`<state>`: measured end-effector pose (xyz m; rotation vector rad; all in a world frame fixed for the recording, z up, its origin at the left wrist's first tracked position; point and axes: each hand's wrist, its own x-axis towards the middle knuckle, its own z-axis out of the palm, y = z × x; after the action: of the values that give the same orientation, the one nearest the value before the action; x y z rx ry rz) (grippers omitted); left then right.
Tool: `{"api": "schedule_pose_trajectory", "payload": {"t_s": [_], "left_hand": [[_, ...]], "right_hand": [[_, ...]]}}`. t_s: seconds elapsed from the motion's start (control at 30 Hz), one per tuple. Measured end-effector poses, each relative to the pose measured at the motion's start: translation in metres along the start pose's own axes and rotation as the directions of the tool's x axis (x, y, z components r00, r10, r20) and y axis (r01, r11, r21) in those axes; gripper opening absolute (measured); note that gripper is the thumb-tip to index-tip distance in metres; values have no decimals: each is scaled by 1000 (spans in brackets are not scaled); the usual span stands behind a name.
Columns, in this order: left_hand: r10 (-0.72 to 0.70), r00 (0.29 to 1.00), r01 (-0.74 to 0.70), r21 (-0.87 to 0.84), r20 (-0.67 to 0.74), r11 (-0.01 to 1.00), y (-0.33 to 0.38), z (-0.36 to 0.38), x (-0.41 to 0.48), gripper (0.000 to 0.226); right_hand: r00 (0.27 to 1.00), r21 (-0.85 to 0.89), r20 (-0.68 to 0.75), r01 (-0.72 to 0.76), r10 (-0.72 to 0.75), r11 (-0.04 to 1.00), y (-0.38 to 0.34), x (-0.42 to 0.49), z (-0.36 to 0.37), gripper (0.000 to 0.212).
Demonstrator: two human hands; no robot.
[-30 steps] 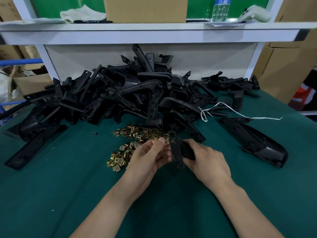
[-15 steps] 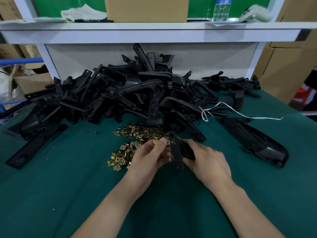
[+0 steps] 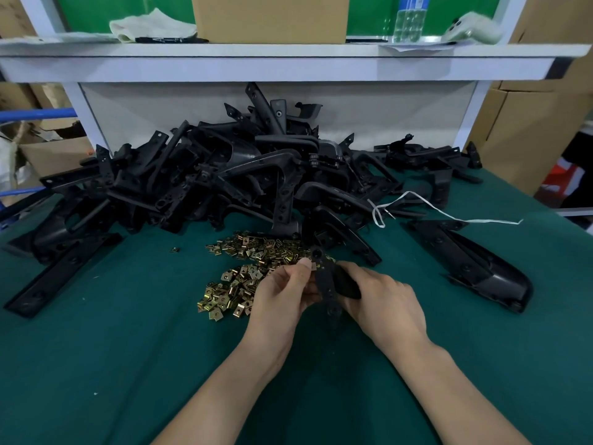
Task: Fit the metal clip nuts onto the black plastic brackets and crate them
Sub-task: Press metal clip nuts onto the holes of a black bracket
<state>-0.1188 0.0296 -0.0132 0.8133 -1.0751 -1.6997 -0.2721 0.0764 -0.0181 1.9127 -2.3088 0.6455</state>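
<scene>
My right hand (image 3: pixel 385 300) is wrapped round the thick end of one black bracket (image 3: pixel 328 285), holding it just above the bench (image 3: pixel 128 364). My left hand (image 3: pixel 282 292) pinches that bracket's left edge, thumb on top; whether a nut sits under the thumb is too small to tell. Just left of my hands lies the loose pile of brass-coloured clip nuts (image 3: pixel 237 284). Behind it rises the big heap of brackets (image 3: pixel 224 181). A white string (image 3: pixel 449 213) trails off to the right.
</scene>
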Motion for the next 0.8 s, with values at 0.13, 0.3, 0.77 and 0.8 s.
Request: {"api": "schedule_pose_trajectory", "payload": {"t_s": [0.13, 0.3, 0.77, 0.8], "left_hand": [[14, 999, -12, 43, -40, 999, -1, 1, -1, 41], [31, 994, -20, 108, -107, 994, -4, 7, -3, 34], [206, 979, -177, 489, -4, 854, -14, 17, -14, 12], [220, 975, -174, 499, -33, 849, -14, 16, -13, 11]], "right_hand": [[1000, -5, -2, 10, -10, 1000, 0, -1, 0, 42], [999, -9, -32, 24, -24, 1000, -1, -2, 1, 43], [1000, -118, -3, -24, 24, 993, -9, -1, 2, 44], [1000, -122, 8, -12, 13, 992, -11, -1, 3, 45]]}}
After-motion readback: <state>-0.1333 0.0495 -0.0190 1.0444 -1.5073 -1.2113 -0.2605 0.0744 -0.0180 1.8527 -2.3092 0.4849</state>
